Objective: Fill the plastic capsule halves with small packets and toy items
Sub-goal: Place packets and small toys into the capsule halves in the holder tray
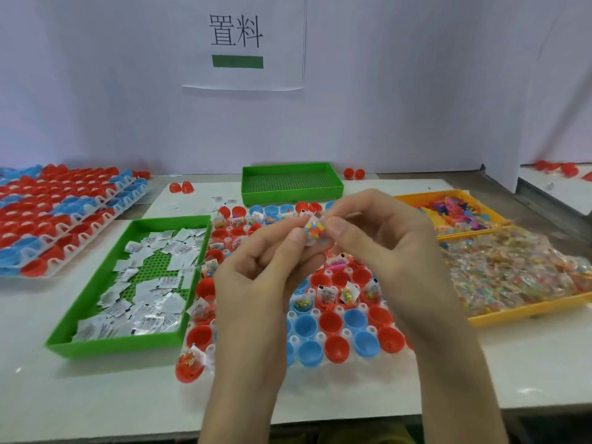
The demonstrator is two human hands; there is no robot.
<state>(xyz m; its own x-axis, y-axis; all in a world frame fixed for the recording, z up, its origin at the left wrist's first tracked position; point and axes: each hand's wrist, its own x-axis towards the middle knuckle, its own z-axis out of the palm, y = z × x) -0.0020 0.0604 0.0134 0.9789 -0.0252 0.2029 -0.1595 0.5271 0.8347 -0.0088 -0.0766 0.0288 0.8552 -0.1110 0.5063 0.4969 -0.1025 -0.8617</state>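
- Closest to the camera: left hand [266, 261] and right hand [378, 238], both pinching one bead packet [315, 232] between thumb and fingertips, other fingers curled.
- Held up above the rack [347, 332] — free halves [306, 325] straight below and slightly nearer, about equally close to either hand.
- Long axis of packet: cannot tell.
- Near rows seemingly unfilled; farther rows already with packets.
- At left, green tray [64, 344] with white packets [153, 302] — at right, orange tray [512, 312] full of clear packets.
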